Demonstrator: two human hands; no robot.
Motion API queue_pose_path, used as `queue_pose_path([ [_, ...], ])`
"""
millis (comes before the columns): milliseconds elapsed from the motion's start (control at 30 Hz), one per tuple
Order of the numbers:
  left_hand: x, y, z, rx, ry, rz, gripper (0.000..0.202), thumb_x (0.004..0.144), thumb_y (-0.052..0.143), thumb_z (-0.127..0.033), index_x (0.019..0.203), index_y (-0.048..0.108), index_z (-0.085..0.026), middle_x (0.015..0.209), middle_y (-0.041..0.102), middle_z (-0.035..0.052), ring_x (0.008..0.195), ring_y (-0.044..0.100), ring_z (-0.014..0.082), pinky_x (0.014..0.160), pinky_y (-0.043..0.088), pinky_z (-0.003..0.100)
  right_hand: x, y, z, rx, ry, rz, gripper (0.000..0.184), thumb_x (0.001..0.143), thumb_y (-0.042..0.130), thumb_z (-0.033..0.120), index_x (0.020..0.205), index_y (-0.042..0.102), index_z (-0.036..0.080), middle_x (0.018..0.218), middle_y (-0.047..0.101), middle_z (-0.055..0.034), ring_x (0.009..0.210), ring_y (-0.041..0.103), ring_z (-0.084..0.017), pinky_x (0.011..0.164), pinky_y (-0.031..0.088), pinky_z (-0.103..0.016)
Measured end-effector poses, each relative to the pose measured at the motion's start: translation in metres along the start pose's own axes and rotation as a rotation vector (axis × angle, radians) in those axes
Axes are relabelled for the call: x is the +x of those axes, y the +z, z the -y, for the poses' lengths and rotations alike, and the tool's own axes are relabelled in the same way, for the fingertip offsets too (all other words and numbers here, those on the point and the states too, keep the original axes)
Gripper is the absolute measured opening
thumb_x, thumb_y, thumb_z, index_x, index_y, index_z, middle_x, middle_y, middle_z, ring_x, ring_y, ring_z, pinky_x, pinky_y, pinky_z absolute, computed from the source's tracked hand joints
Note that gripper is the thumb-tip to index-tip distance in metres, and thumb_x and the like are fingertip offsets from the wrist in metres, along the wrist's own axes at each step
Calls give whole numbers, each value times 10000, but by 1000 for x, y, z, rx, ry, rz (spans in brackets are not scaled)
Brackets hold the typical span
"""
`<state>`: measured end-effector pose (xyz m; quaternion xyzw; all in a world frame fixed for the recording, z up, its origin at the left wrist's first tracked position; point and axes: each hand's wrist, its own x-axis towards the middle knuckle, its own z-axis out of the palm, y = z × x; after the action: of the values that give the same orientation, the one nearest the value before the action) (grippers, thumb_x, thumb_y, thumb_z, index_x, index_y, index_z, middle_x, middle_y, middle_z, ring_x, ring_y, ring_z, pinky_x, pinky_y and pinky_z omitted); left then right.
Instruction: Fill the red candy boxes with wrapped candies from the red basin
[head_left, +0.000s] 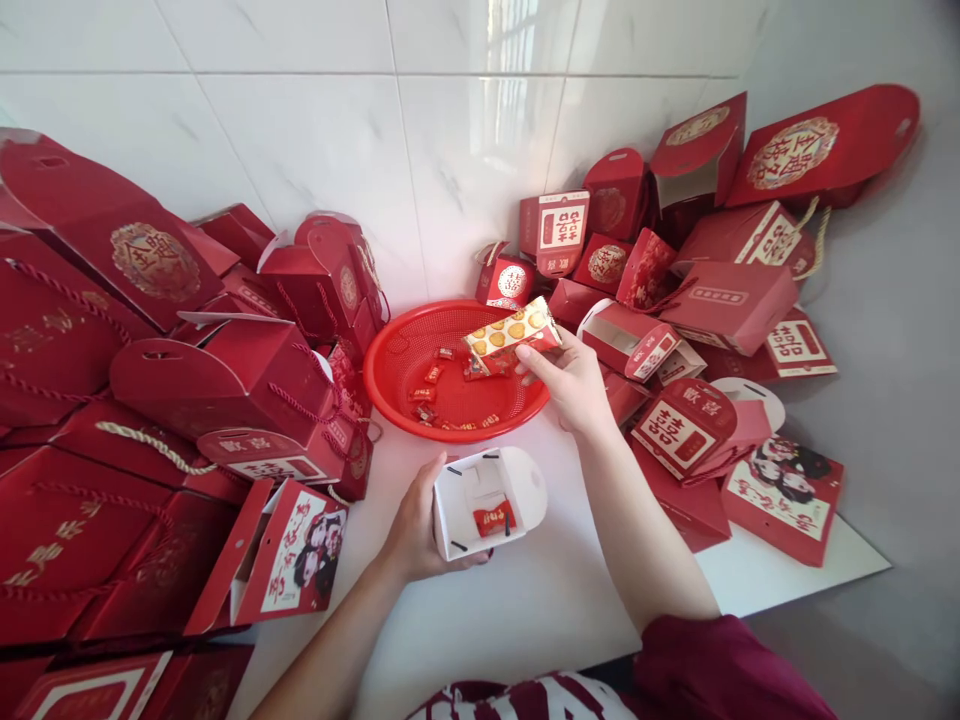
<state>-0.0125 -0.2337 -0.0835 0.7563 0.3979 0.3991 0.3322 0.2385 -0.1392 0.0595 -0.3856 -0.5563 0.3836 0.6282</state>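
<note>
My left hand point(420, 525) grips a small gift box point(457, 490) with its top open and its white inside facing me. A red wrapped candy point(493, 518) lies inside the box, and black cord ends poke through its walls. Between the thumb and fingers of my right hand point(574, 375) is a snack packet point(510, 338), cream-coloured with yellow round biscuits printed on it. The packet is above the right side of a red plastic basket point(382, 400). Several small wrapped candies point(424, 394) lie in the basket; the packet and hand hide part of its contents.
Red gift boxes with rope handles point(217, 375) are piled on the left. More red boxes point(735, 300) crowd the right side, some with open lids. A white tiled wall point(315, 130) stands behind the white table point(480, 620).
</note>
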Motion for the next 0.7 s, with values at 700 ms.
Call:
queue_pose_path([
  [700, 5, -3, -4, 63, -51, 138, 1253, 577, 883, -476, 1547, 93, -405, 1544, 362, 107, 1390, 395, 438, 1114, 358, 673, 82, 114, -40, -819, 12, 1145, 248, 818, 618, 17, 1005, 729, 135, 1053, 750, -47, 975, 683, -187, 885, 497, -269],
])
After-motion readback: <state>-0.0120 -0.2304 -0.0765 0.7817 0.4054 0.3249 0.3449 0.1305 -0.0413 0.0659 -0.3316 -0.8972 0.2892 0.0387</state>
